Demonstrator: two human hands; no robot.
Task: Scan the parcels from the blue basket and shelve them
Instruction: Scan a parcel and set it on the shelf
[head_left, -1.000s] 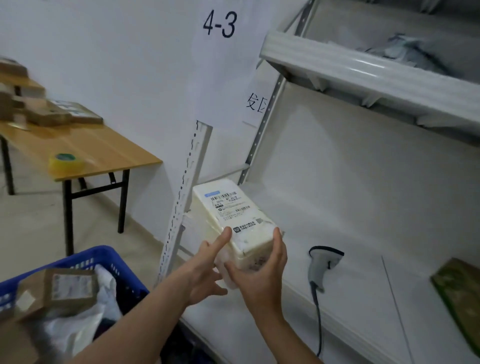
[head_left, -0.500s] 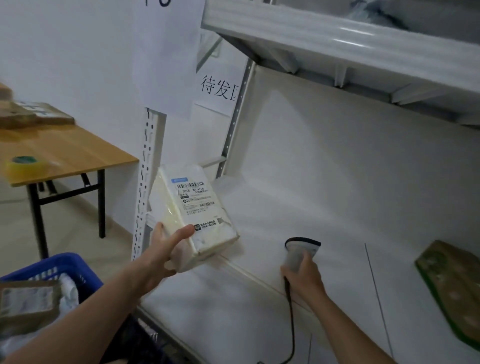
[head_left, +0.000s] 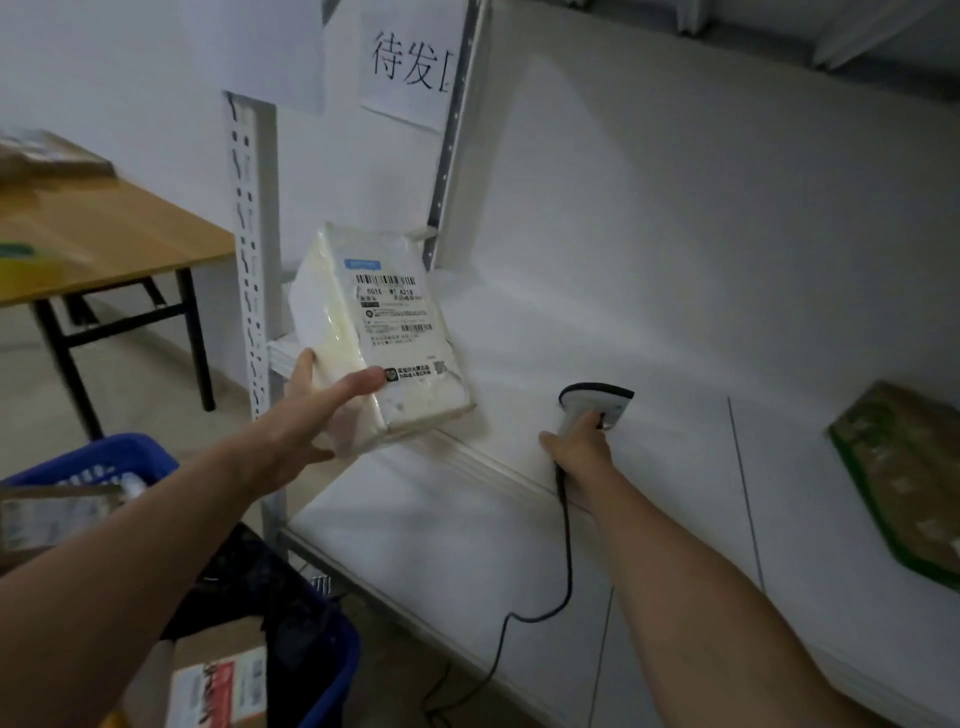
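Head view: the left hand (head_left: 311, 410) grips the white parcel (head_left: 384, 332), label up, above the shelf (head_left: 649, 364) edge at ten o'clock from the scanner (head_left: 597, 402), whose handle the right hand (head_left: 576, 441) wraps; a clean read likely calls for lifting the scanner, squaring it to the barcode (head_left: 385, 280) and holding the parcel steady.

The scanner (head_left: 597, 402) handle is disappearing inside the right grip (head_left: 576, 447). The frame's right edge is cutting off the green packet (head_left: 904, 483). At lower left, the left forearm (head_left: 156, 525) is covering much of the blue basket (head_left: 119, 457). At upper left, the table (head_left: 119, 244) is showing blurred, and the parcel (head_left: 374, 338) label's small print is showing too small to read.
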